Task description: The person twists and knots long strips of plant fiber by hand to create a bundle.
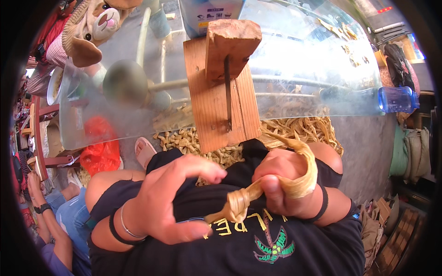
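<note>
My right hand [283, 179] grips a tan, leathery strip [307, 165], perhaps rawhide, between thumb and curled fingers. The strip arches over the back of that hand. On its left side a knot [238, 205] is tied in the strip, with a short tail pointing towards my left hand. My left hand [172, 200] is spread around that tail, thumb low and fingers high; whether it touches the tail is unclear. Beyond both hands stands a wooden board [221, 107] with a wooden block [233, 45] and a narrow upright metal blade [228, 93].
A glass tabletop [286, 100] bears the board, a plastic container [210, 13] and a plush dog [93, 31]. Below lie knotted pieces [183, 141] and loose strips [304, 127]. A red plastic bag [100, 148] is at left, near another person's hand [34, 184]. A blue bottle [397, 100] is at right.
</note>
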Demonstrator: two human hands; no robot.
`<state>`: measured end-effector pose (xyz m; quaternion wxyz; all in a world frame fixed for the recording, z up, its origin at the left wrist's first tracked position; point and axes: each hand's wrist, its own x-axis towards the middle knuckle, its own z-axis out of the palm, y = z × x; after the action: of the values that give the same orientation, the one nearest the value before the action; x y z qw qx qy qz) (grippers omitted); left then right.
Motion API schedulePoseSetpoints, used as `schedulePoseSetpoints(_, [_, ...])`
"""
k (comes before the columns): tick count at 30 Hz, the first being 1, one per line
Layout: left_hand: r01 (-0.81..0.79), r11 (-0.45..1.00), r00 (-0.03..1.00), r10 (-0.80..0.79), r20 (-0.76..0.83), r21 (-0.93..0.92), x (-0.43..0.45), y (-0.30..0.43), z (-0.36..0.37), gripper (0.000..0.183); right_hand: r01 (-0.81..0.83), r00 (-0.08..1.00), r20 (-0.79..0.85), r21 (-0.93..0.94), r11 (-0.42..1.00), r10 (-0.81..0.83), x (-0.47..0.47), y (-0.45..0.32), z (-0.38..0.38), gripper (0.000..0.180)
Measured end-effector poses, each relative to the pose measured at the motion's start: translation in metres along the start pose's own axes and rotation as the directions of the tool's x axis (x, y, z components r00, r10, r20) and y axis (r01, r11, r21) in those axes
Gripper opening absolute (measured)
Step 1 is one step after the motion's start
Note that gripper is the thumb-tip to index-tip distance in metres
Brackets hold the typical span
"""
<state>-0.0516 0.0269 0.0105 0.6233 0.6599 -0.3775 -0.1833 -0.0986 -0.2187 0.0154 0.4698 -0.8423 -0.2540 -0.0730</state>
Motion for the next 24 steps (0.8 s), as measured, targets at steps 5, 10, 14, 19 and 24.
schedulePoseSetpoints(5, [-0.068, 0.962, 0.994, 0.088, -0.065, 0.264, 0.01, 0.007, 0.027, 0.047, -0.109, 0.993, -0.048, 0.057, 0.992, 0.112, 0.003, -0.01, 0.009, 0.005])
schedulePoseSetpoints(10, [-0.203, 0.936, 0.967, 0.238, -0.09, 0.287, 0.017, -0.006, 0.032, 0.043, -0.245, 0.968, -0.046, 0.054, 0.968, 0.247, 0.007, -0.005, 0.006, 0.009])
schedulePoseSetpoints(14, [-0.253, 0.912, 0.95, 0.298, -0.098, 0.324, 0.019, -0.005, 0.034, 0.038, -0.402, 0.869, 0.244, 0.855, 0.328, 0.43, 0.007, -0.01, 0.0, 0.028])
schedulePoseSetpoints(19, [-0.194, 0.954, 0.956, 0.236, -0.175, 0.228, 0.009, -0.001, 0.022, 0.027, -0.331, 0.846, 0.192, 0.92, 0.209, 0.497, 0.0, -0.002, -0.002, 0.042])
schedulePoseSetpoints(24, [-0.217, 0.974, 0.956, 0.225, -0.19, 0.063, 0.009, 0.005, 0.002, 0.027, -0.414, 0.756, 0.344, 0.91, 0.0, 0.557, 0.004, -0.011, -0.004, 0.043])
